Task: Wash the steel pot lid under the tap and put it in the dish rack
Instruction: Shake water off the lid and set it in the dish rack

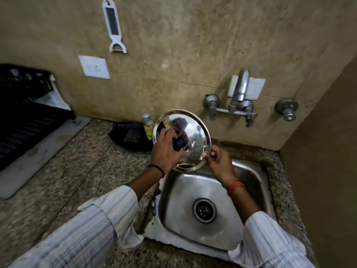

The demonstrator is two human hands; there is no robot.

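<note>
no readable writing anywhere; the bottle (148, 126) by the wall has a yellow-green label too blurred to read. i hold the steel pot lid (190, 136) tilted up, above the back edge of the sink (195, 192), left of and below the tap (240, 89). my left hand (166, 151) is closed round the lid's black knob (178, 145), my right hand (219, 161) pinches the lid rim with its fingertips. the sink is steel with a round drain (203, 210), set in a speckled granite bench (81, 163). black dish rack (25, 113) sits on a grey mat (38, 157) far left, well apart from the lid. beige stone wall (193, 45) with a white switch plate (94, 67) and a white peeler (114, 26) hanging.
</note>
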